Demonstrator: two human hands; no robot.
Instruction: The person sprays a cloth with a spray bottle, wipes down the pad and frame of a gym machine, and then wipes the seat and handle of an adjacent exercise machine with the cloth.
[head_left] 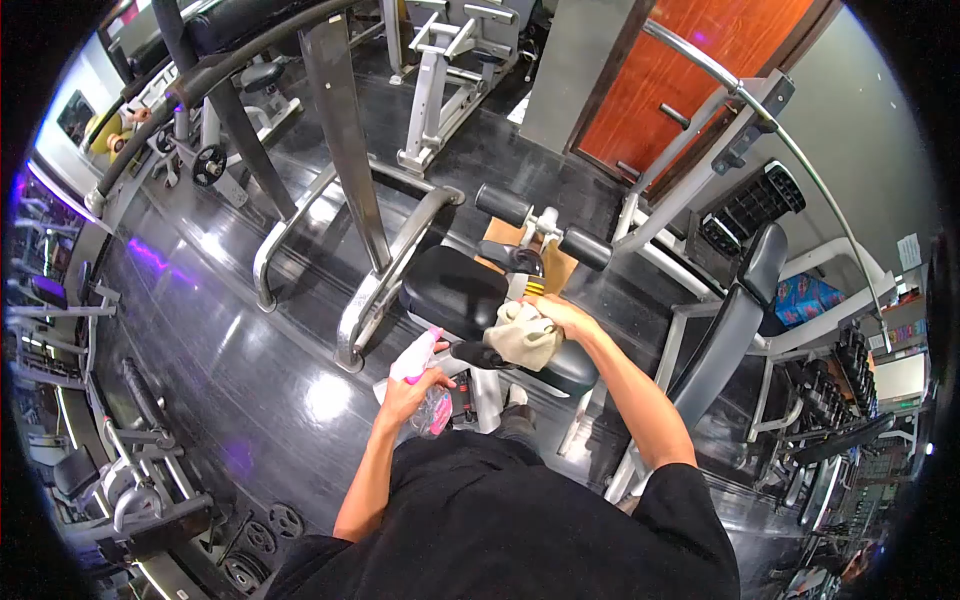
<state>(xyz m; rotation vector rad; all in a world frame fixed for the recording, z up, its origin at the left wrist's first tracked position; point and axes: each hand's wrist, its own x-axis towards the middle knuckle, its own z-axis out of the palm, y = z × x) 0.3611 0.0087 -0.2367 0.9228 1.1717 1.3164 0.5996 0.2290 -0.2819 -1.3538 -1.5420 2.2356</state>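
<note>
My left hand (408, 392) is wrapped round a clear spray bottle (437, 412) with a white and pink spray head, low in front of my body. My right hand (565, 318) holds a beige cloth (523, 337) against the middle of a gym machine, beside its yellow-ringed part (535, 286). The black padded seat (455, 290) lies just left of the cloth. A black grip (477, 354) juts out between the bottle and the cloth. Beyond the cloth are two black foam rollers (505, 204). The cloth hides the surface under it.
A grey metal frame (350, 140) with curved feet rises ahead on the left. To the right stands a padded bench (715, 350) near a dumbbell rack (835, 390). An orange-brown door (640, 85) is at the back. Weight plates (262, 537) lie at lower left.
</note>
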